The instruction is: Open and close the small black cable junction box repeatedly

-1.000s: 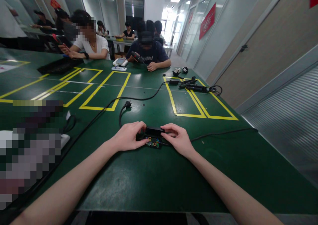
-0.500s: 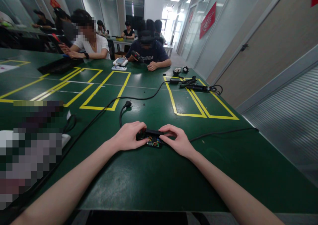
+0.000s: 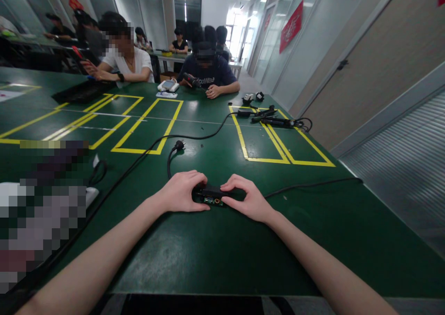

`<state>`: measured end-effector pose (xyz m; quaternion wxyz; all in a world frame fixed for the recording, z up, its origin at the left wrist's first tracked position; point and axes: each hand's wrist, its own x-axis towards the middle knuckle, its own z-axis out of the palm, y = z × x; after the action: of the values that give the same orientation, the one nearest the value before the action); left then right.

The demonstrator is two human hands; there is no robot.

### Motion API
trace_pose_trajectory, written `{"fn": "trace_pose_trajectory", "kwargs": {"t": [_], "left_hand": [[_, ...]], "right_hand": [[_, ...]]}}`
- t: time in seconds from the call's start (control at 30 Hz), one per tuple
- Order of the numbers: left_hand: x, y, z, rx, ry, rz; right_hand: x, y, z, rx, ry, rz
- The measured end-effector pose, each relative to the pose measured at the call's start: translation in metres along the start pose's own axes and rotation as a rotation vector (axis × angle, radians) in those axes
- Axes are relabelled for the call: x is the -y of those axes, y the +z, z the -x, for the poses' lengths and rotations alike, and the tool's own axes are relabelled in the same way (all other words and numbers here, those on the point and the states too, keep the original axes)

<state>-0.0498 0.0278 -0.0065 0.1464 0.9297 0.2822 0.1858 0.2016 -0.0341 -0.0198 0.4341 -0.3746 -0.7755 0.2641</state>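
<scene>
Between my hands lies an opened power adapter, its green circuit board (image 3: 209, 201) with a copper-ringed coil showing along the near side. The black casing cover (image 3: 213, 191) sits tilted over the board and hides most of it. My left hand (image 3: 184, 190) is closed round the left end, fingers behind and thumb low at the front. At the right end my right hand (image 3: 246, 196) pinches the casing between fingers and thumb. A short cord with a black plug (image 3: 179, 145) emerges behind my left hand, and a thin black cable (image 3: 313, 184) runs off to the right.
On the green table (image 3: 167, 259), a long black cord (image 3: 139, 159) crosses at left. Blurred-out items (image 3: 48, 217) lie at the near left. Cables and adapters (image 3: 274, 120) are heaped at the far right. Opposite, a person (image 3: 208, 73) holds a power screwdriver (image 3: 192, 80); another person sits left.
The black cover has come forward and down over the board, so less of the circuitry shows. My left thumb has slid off the board's top to its front edge.
</scene>
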Motion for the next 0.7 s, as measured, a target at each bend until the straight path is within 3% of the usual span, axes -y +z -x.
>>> {"fn": "trace_pose_trajectory", "kwargs": {"t": [0.7], "left_hand": [[-0.0055, -0.0001, -0.0003, 0.001, 0.01, -0.002]], "right_hand": [[0.0017, 0.0003, 0.0012, 0.07, 0.013, 0.048]]}}
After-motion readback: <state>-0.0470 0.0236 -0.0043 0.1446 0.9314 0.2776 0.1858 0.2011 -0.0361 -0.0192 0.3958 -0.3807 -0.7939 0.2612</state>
